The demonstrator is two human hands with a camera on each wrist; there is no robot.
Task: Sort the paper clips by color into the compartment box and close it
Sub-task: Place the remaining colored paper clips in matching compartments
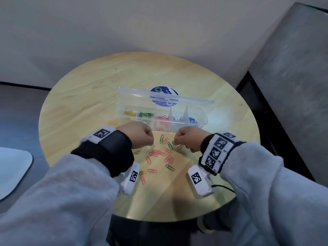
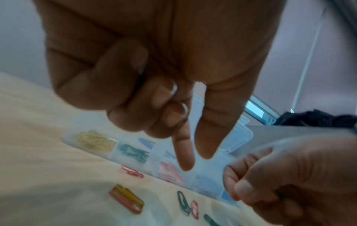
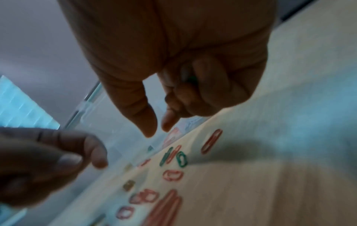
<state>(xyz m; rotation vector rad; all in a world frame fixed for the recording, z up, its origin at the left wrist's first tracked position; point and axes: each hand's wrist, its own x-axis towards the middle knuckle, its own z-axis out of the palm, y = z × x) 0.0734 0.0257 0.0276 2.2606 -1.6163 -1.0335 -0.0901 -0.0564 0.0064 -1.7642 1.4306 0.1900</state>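
A clear plastic compartment box [image 1: 202,119] sits on the round pale wooden table [image 1: 88,89] with its lid raised, holding yellow, green, red, silver and blue clips in separate compartments. A round blue sticker [image 1: 164,96] shows through the lid; its writing is too small to read. Loose red, green and yellow paper clips [image 1: 159,154] lie just in front of the box. The left hand [image 1: 140,134] hovers above them, thumb and forefinger narrowly apart, other fingers curled. The right hand [image 1: 188,138] is curled around something green [image 3: 191,79] in its palm.

Round wooden table [image 1: 92,82], white wall [image 1: 124,23]
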